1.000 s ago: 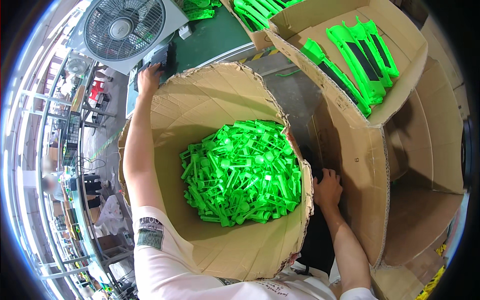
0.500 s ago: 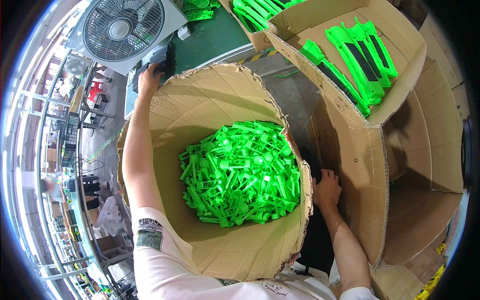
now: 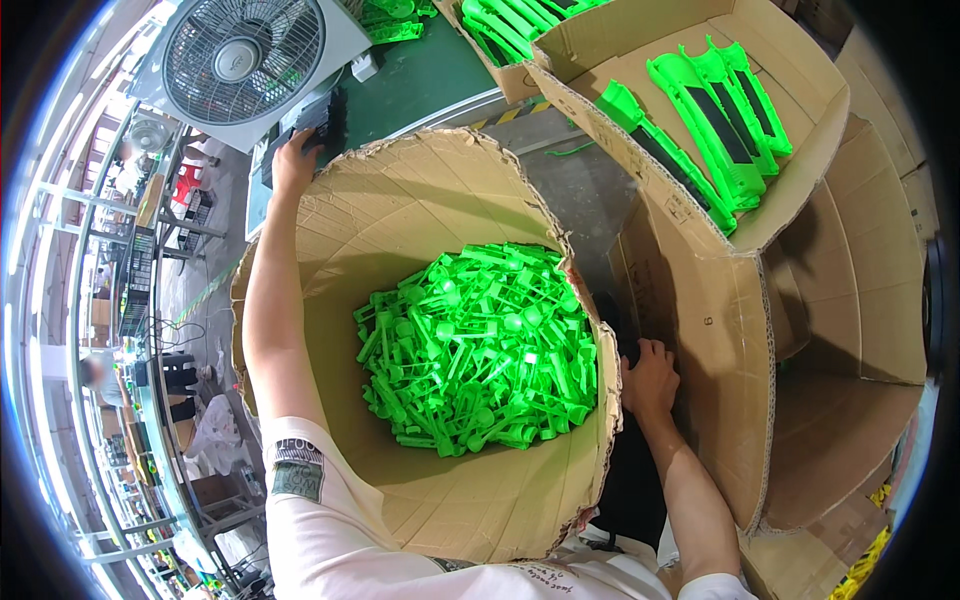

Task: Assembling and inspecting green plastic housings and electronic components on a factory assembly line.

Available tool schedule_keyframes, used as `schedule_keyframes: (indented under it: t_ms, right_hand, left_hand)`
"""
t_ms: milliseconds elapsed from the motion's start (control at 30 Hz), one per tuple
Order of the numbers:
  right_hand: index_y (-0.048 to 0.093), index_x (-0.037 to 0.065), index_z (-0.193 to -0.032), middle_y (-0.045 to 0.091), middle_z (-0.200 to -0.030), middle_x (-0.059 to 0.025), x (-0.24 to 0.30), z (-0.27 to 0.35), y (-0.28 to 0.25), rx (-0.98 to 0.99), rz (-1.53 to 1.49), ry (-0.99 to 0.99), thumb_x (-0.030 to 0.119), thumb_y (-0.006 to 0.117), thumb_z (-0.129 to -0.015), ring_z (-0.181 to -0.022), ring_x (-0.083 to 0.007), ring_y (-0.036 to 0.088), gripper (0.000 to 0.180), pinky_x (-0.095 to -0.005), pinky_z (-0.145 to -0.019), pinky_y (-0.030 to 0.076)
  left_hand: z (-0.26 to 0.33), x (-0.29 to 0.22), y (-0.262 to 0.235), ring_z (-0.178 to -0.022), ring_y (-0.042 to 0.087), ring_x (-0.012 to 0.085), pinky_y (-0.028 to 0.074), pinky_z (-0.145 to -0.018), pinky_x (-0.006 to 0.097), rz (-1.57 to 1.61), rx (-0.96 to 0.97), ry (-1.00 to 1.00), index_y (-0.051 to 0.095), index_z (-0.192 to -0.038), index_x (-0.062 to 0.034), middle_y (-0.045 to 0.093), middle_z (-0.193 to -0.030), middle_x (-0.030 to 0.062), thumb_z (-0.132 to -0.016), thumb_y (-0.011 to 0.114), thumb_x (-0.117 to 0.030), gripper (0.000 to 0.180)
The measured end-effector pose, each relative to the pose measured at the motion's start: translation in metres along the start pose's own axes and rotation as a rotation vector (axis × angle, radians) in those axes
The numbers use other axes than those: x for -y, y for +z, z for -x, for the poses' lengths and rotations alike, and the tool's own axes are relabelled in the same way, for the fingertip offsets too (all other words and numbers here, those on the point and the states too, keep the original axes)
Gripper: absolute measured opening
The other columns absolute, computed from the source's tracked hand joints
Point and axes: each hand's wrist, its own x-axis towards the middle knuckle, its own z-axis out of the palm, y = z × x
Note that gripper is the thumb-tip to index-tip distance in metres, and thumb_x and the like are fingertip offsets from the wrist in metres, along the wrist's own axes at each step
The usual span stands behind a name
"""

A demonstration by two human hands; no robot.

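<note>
A large cardboard box point(image 3: 440, 185) with a ragged rim stands in front of me, holding a heap of small bright green plastic parts point(image 3: 480, 350). Past its far left side reaches my left hand point(image 3: 296, 160), its fingers bent at a dark black bundle point(image 3: 322, 118) on the green table; what exactly they grip is hard to see. On the box's right, my right hand point(image 3: 650, 378) is low in the gap, fingers curled. Something dark lies by its fingertips, mostly hidden and too unclear to name.
A fan point(image 3: 240, 60) stands at the far left on the green table point(image 3: 420, 75). At upper right, an open carton point(image 3: 810, 150) holds long green parts with black strips point(image 3: 715, 120). Another open carton point(image 3: 850, 400) is below it. Shelving point(image 3: 140, 270) lines the left.
The view has shifted very slightly. Both hands stay in about the same places, and the heap of green parts looks unchanged.
</note>
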Motion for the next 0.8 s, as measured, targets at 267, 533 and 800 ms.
schedule_keyframes:
  t_ms: [267,533,800]
  right_hand:
    - [0.053,0.002,-0.124,0.052,-0.126,-0.0146,0.0008,0.0006,-0.0011,0.01,-0.002,-0.009,0.03,0.057,-0.086,-0.118,-0.0343,0.048,0.047,-0.0465,-0.094,0.047]
    - [0.054,0.003,-0.121,0.052,-0.125,-0.015,0.0022,0.0006,-0.0017,0.008,0.006,-0.004,0.03,0.058,-0.085,-0.118,-0.0343,0.049,0.045,-0.0467,-0.094,0.047]
    - [0.054,0.003,-0.122,0.052,-0.125,-0.0147,0.0045,0.0009,-0.0022,0.012,0.013,-0.008,0.03,0.058,-0.085,-0.117,-0.0343,0.049,0.045,-0.0464,-0.094,0.047]
  left_hand:
    - [-0.0004,-0.0021,-0.0038,-0.099,0.064,0.0347,0.05,-0.086,0.04,0.087,-0.016,0.0,0.065,-0.113,-0.0074,0.067,-0.108,0.015,-0.078,0.073,-0.02,0.038]
    - [-0.0007,-0.0074,-0.0028,-0.105,0.058,0.0316,0.046,-0.089,0.041,-0.027,-0.062,0.013,0.065,-0.106,-0.0088,0.064,-0.108,0.0105,-0.074,0.077,-0.021,0.036]
    - [-0.0082,-0.0016,-0.0021,-0.112,0.05,0.0295,0.04,-0.092,0.047,-0.136,0.08,-0.02,0.055,-0.112,-0.0106,0.057,-0.113,0.0074,-0.075,0.077,-0.022,0.044]
